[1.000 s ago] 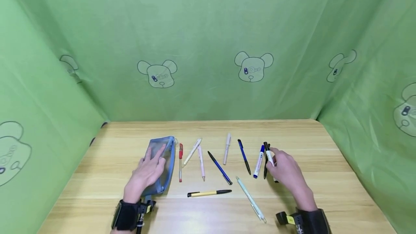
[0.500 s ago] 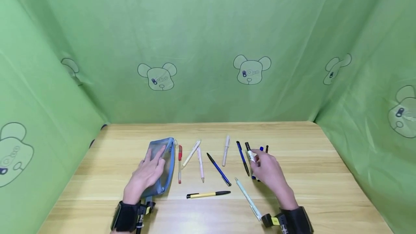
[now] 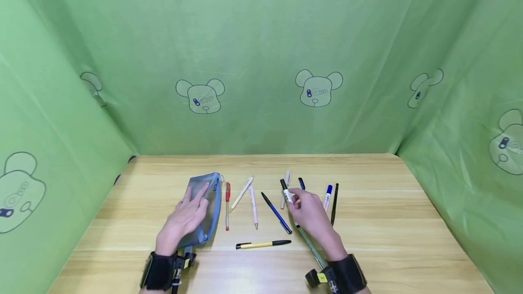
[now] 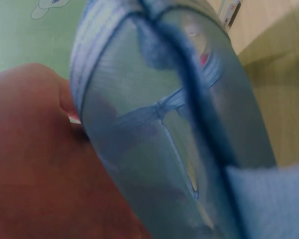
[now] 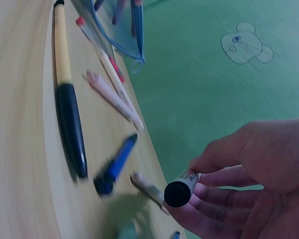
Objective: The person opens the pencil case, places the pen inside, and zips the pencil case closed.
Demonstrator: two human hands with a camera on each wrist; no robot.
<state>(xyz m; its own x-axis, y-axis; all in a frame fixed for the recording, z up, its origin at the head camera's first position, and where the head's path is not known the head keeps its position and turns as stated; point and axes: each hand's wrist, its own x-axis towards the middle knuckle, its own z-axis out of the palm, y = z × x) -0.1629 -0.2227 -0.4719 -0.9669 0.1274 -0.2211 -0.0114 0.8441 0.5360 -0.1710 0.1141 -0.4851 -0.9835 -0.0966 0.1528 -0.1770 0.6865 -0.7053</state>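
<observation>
My right hand (image 3: 310, 214) pinches a black-capped white marker (image 3: 286, 190) above the middle of the wooden table (image 3: 408, 239); the right wrist view shows the marker (image 5: 182, 188) held between thumb and fingers (image 5: 224, 209). My left hand (image 3: 185, 214) lies flat on a blue mesh pencil pouch (image 3: 206, 198), which fills the left wrist view as a see-through pouch (image 4: 179, 124). Loose pens lie between the hands: a red pen (image 3: 227, 205), a pink pen (image 3: 253, 205), a dark blue pen (image 3: 276, 212) and a yellow and black pen (image 3: 261, 243).
Right of my right hand lie a blue-capped marker (image 3: 327, 196) and a thin black pen (image 3: 334, 203). A pale green pen (image 3: 310, 246) runs under my right wrist. Green cloth walls (image 3: 261, 58) close in the table on three sides.
My right hand has carried the black-capped marker leftward from the right group of pens to above the table's middle. The left hand stays on the pouch.
</observation>
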